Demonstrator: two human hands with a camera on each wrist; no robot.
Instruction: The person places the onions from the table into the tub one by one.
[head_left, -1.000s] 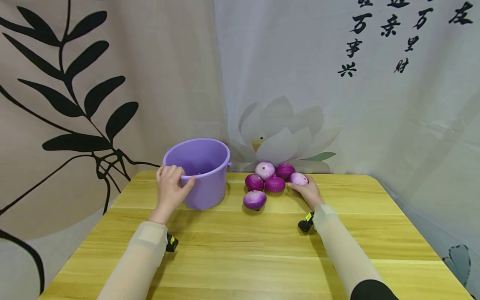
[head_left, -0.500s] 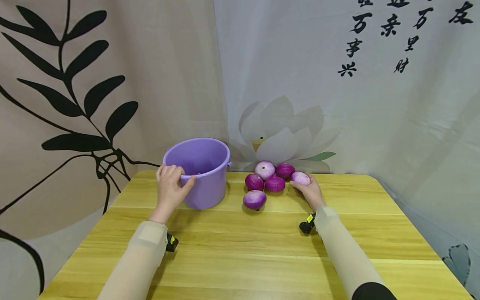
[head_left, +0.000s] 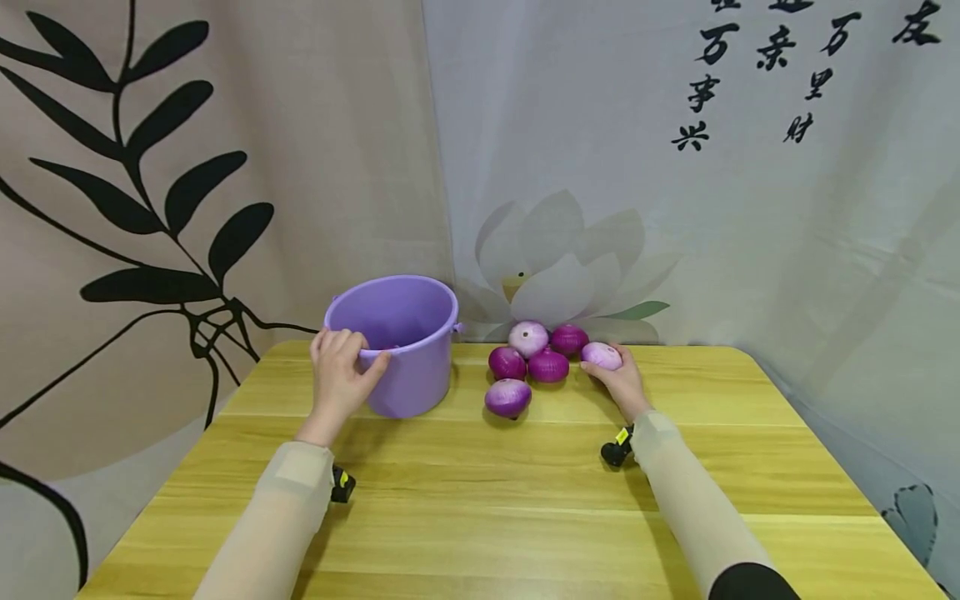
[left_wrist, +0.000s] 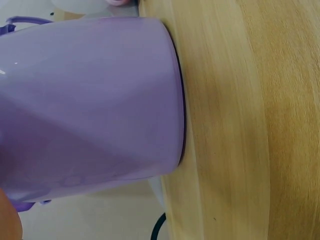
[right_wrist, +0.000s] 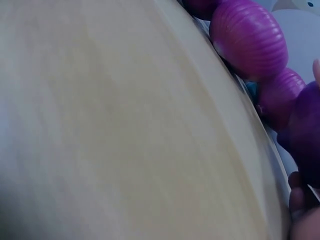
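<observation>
A purple bucket (head_left: 411, 379) stands upright at the back left of the table. My left hand (head_left: 341, 379) grips its near rim, fingers over the edge and thumb outside. In the left wrist view the bucket's wall (left_wrist: 100, 100) fills the left side. At the right end of a cluster of red onions, my right hand (head_left: 621, 383) holds a pale purple onion (head_left: 601, 356) between thumb and fingers. The right wrist view shows this onion (right_wrist: 306, 135) dark at the right edge, partly cut off. A small patch of something purple shows inside the bucket; most of its inside is hidden.
Several other red onions (head_left: 548, 366) lie close together right of the bucket, one (head_left: 507, 398) nearer the front. The wooden table (head_left: 480, 517) ends at a printed cloth backdrop (head_left: 360, 167). A small black camera sits at each wrist.
My right hand has shifted slightly to the right with the pale onion, widening the gap to its neighbours. The left hand and bucket have stayed in place.
</observation>
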